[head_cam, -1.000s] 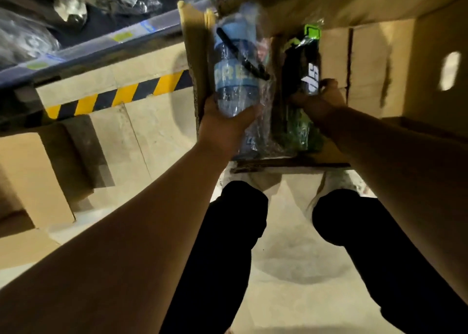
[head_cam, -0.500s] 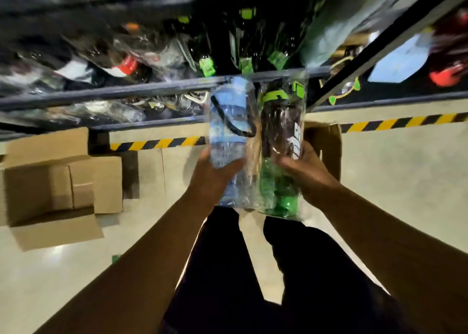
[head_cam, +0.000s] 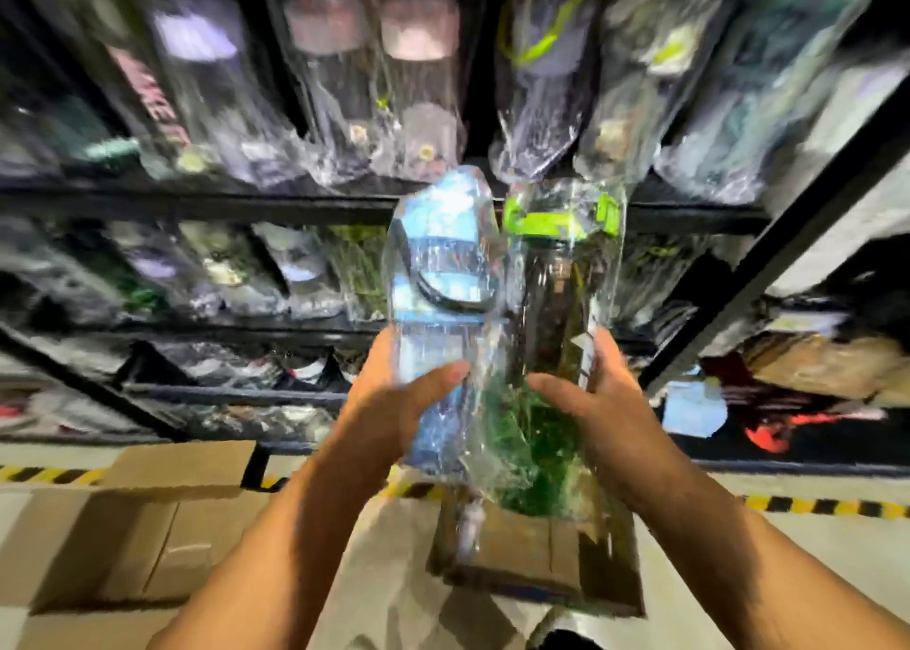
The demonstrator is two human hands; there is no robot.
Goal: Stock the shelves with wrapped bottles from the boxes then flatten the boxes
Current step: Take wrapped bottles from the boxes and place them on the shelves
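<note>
Left hand [head_cam: 394,403] grips the blue bottle [head_cam: 440,275] — right hand [head_cam: 598,403] grips the green bottle [head_cam: 561,275] at its 3 o'clock; shelves [head_cam: 197,201] at 12.

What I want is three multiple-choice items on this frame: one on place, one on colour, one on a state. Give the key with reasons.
1. The blue wrapped bottle is
A. lying in a cardboard box
B. held up left of the dark wrapped bottle
C. standing on a shelf

2. The dark bottle's lid is
A. red
B. white
C. bright green

3. The left hand
A. grips the blue bottle
B. hangs empty
C. presses a box flap

Key: 1 B, both bottles are held side by side in front of the shelves; 2 C, a green band shows under the wrap; 3 A, its thumb wraps across the bottle.
</note>
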